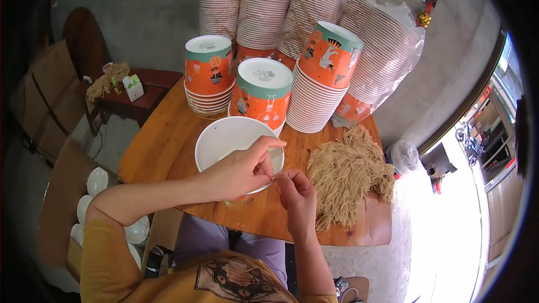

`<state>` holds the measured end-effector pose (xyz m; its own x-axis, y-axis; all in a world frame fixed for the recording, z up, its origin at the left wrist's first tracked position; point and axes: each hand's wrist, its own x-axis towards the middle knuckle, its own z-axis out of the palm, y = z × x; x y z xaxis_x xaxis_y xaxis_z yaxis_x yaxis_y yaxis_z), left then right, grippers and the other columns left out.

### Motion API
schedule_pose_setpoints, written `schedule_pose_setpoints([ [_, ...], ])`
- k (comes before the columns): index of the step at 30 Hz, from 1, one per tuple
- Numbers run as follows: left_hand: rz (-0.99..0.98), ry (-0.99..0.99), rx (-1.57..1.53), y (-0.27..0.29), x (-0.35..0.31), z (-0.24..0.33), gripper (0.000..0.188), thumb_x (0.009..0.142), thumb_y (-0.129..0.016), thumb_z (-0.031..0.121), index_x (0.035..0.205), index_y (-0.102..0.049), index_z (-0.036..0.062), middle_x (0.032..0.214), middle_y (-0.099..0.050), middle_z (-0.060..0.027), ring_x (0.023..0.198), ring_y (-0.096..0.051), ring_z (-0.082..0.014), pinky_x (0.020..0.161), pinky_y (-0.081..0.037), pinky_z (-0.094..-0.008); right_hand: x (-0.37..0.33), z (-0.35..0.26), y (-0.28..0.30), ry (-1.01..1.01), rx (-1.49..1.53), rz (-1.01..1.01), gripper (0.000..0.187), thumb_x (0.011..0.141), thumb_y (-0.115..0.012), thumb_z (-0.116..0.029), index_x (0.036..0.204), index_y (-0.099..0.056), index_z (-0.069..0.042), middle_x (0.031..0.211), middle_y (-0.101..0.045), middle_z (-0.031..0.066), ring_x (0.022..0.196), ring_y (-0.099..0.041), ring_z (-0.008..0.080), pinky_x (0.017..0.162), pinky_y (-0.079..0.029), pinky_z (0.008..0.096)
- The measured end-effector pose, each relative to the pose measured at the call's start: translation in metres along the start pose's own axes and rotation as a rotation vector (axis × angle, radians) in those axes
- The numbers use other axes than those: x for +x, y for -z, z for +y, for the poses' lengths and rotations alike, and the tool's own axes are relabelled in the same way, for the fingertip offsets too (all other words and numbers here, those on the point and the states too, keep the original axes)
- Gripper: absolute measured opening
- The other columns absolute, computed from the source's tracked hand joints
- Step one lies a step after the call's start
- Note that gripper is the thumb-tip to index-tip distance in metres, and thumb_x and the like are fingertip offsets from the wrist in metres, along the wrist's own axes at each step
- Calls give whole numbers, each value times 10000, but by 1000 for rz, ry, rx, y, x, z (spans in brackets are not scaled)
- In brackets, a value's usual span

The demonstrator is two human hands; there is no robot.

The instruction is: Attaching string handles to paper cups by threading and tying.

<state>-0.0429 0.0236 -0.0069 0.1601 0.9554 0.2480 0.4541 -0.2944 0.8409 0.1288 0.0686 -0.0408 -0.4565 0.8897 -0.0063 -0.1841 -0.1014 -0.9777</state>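
Observation:
A paper bucket (216,140) with a white inside stands mouth up at the table's near edge, a small hole near its far left rim. My left hand (242,173) reaches over the bucket's near right side, thumb and fingers pinched together at the rim. Just right of it, my right hand (296,193) is closed in a pinch, its fingertips almost meeting those of my left. What lies between the fingertips is too small to make out. Beside my right hand, a thick bundle of tan cords (348,177) spreads over the table's right side.
Behind the bucket stand upside-down stacks of orange-and-green buckets (261,92). Taller plastic-wrapped stacks (320,11) rise along the wall. White buckets (97,180) sit in a cardboard box at lower left. A dark red bench (151,81) holds more tan cords and a tissue pack.

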Motion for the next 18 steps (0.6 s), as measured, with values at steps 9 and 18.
schedule_pose_setpoints([
  [9, -22, 18, -38, 2, 1, -1, 572, 860, -629, 32, 1339, -319, 77, 772, -575, -34, 696, -572, -117, 646, -482, -290, 3, 4, -4, 157, -81, -9, 89, 931, -607, -124, 916, -598, -36, 779, -562, -63, 648, -436, 5, 572, -340, 169],
  [18, -84, 203, -243, 9, 5, -6, 569, 846, -670, 74, 1317, -365, -24, 887, -628, -68, 835, -592, -121, 775, -466, -256, -1, 17, -4, 381, -234, 125, 61, 883, -643, -53, 929, -608, -73, 673, -493, -78, 555, -405, 14, 487, -308, 186],
])
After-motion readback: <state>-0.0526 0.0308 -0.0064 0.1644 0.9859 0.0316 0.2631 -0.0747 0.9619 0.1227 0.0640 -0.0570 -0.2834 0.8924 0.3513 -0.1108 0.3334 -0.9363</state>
